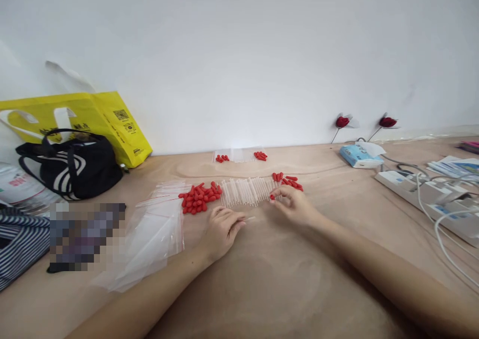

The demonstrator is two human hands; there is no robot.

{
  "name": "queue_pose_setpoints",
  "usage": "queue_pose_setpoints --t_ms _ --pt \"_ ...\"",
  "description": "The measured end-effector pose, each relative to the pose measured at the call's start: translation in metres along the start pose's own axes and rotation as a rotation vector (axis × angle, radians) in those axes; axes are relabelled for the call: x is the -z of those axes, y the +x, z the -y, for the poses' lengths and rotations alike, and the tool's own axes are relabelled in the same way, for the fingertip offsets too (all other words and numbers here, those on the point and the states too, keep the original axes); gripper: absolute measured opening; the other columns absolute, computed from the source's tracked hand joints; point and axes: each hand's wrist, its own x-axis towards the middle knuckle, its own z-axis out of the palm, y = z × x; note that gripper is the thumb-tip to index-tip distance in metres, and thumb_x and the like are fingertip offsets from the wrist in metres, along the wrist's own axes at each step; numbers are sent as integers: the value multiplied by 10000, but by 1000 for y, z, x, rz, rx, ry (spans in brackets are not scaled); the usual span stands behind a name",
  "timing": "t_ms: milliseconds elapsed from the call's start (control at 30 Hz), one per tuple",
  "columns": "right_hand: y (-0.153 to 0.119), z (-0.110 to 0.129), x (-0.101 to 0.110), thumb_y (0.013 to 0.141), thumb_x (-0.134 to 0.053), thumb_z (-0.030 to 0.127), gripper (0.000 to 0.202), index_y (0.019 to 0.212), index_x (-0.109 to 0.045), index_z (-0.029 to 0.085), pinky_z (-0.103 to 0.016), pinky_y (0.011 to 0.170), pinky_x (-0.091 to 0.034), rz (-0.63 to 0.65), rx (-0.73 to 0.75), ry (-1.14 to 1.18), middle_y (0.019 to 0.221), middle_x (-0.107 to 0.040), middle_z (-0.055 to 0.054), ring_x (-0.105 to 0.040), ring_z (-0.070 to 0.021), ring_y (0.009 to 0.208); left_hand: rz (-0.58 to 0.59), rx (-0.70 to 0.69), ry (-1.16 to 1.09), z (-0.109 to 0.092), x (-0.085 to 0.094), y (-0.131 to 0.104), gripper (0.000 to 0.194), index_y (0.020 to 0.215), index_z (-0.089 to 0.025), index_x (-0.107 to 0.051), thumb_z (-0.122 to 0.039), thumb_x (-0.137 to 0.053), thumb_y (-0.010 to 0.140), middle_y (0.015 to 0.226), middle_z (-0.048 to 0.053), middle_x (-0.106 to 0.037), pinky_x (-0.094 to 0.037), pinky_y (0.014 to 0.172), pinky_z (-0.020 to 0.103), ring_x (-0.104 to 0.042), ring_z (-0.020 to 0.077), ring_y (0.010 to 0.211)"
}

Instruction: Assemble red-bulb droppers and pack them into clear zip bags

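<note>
My left hand (221, 230) is closed in a pinch on a thin white stick (250, 218), whose end pokes out to the right past the fingertips. Between the fingertips of my right hand (294, 206) is a small red cap (272, 197), held just above the table. A row of white sticks (245, 191) lies side by side beyond both hands. At its left end is a pile of red caps (196, 201). A smaller group of red caps (294, 183) lies at its right end, right behind my right hand.
Clear zip bags (153, 239) lie flat on the left. Near the wall rests a filled bag (239, 155) with red-ended sticks. A black bag (75, 167) and yellow bag (130, 134) stand at left. Tissues (359, 157) and a power strip (422, 199) with cables are right.
</note>
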Motion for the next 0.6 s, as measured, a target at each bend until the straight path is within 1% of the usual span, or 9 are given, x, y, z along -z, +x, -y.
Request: queue_pose_setpoints --t_ms 100,200,300,400,600 --pt "-6 13 -19 765 -517 203 114 842 -599 183 -337 765 -384 80 182 -76 819 -633 -46 -558 -167 791 -29 -22 -7 2 -2 -2 165 945 -201 -595 -224 -462 850 758 -7 -666 -327 786 338 -578 136 711" --pt "-12 15 -32 775 -525 190 156 909 -603 209 -344 764 -374 122 254 -80 846 -628 -48 -551 -173 814 -43 -19 -11 2 -3 -3 173 930 -209 -610 -228 -455 855 769 -7 -673 -321 806 343 -581 130 705" --pt "-15 14 -38 784 -525 193 150 914 -598 209 -319 739 -388 126 230 0 850 -620 -47 -554 -163 814 -31 -11 -8 2 -2 -3 174 926 -214 -616 -228 -459 852 776 -8 -677 -319 812 348 -584 130 704" --pt "-15 14 -38 782 -533 204 131 898 -594 203 -306 728 -397 130 194 52 828 -620 -40 -559 -153 786 -19 -15 4 2 -2 -2 179 911 -217 -621 -228 -452 853 765 -10 -678 -321 808 348 -586 128 693" --pt "-15 16 -38 788 -531 228 106 872 -593 207 -313 754 -384 141 194 63 795 -632 -26 -560 -151 787 -15 -28 11 2 -2 -2 187 902 -221 -623 -219 -443 853 745 -18 -677 -317 816 343 -585 118 663"
